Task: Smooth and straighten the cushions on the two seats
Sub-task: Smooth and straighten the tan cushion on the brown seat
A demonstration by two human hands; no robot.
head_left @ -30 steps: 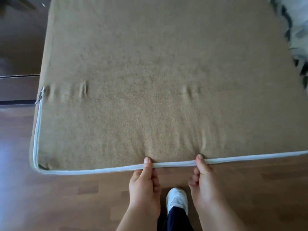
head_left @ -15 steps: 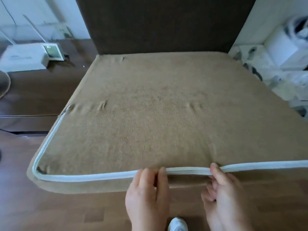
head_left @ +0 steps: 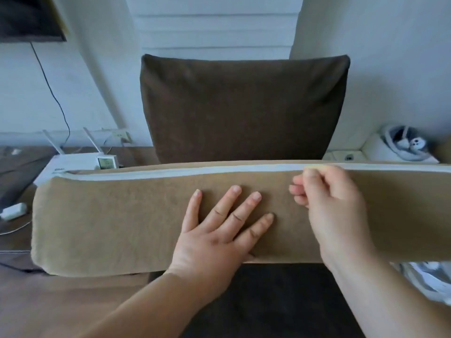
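A tan seat cushion (head_left: 117, 223) with white piping along its top edge fills the middle of the view, its front face toward me. My left hand (head_left: 219, 230) lies flat on that face with fingers spread. My right hand (head_left: 327, 198) is curled at the upper front edge, thumb and fingers pinching the white piping (head_left: 195, 173). Behind the cushion a dark brown back cushion (head_left: 244, 106) stands upright against the wall. Below the tan cushion the dark brown seat base (head_left: 280, 296) shows.
A white router (head_left: 73, 162) with two antennas and a small display sit on a low wooden unit at the left, with cables. A white adapter (head_left: 13, 211) lies lower left. A patterned bundle (head_left: 402, 142) rests at the right. Wooden floor lies in front.
The view has tilted up from the cushion's top to its front face. My left hand let go of the piping and flattened on the front; my right hand keeps the piping.
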